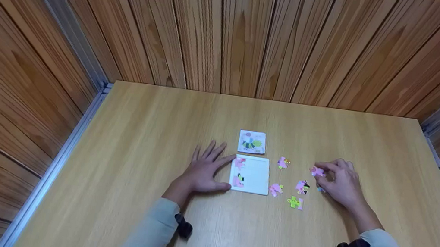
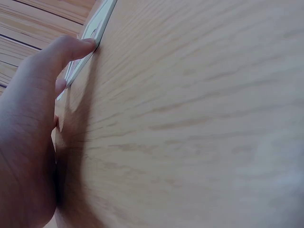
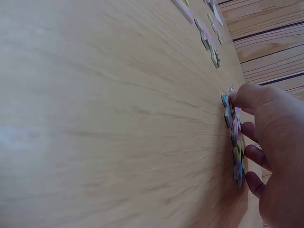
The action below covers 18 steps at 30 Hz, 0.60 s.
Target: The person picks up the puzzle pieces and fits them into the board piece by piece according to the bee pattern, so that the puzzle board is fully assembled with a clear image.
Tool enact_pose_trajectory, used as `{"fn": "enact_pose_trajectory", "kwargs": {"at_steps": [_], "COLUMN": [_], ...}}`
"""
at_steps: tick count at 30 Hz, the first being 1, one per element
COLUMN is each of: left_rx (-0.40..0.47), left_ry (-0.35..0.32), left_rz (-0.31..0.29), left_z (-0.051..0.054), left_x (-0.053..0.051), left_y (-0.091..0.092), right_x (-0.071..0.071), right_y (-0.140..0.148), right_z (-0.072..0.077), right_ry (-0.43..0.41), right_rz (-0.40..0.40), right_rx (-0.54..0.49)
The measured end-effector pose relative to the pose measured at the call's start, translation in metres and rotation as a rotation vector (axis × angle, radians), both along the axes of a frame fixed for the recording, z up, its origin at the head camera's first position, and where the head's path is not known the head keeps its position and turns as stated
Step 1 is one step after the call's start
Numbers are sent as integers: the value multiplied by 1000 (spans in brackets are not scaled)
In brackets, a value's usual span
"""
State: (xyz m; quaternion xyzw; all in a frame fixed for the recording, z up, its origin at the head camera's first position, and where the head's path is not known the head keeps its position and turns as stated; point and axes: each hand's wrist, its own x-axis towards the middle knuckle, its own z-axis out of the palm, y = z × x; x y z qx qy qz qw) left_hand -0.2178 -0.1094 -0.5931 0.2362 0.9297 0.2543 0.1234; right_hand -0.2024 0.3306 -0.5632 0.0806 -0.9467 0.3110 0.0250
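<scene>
Nearest, a green puzzle piece (image 1: 293,202) with a pink edge lies flat on the tabletop (image 1: 127,162). Beyond it, the left hand (image 1: 207,174) spreads its fingers wide, forefinger and thumb touching the left edge of a squarish white tray (image 1: 255,177). The right hand (image 1: 342,183) pinches a pink puzzle piece (image 1: 317,171) narrowly between thumb and finger, low over the tabletop; the tray lies well to its left, loose pieces between, the left hand nearer. Farther back are a bee picture card (image 1: 252,142), then the plank wall (image 1: 242,35).
</scene>
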Motion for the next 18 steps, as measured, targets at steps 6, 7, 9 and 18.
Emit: {"fn": "enact_pose_trajectory", "kwargs": {"at_steps": [6, 7, 9, 18], "left_rx": [11, 7, -2, -40], "left_ry": [5, 3, 4, 6], "left_rz": [4, 4, 4, 1], "left_z": [-1, -1, 2, 12], "left_x": [-1, -1, 0, 6], "left_y": [-1, -1, 0, 2], "right_x": [-2, -2, -3, -2], "right_y": [-1, -1, -1, 1], "right_z": [-1, -1, -2, -4], "right_ry": [-11, -12, -11, -25], "right_rz": [-14, -15, -18, -18], "right_rx": [-4, -5, -5, -4]}}
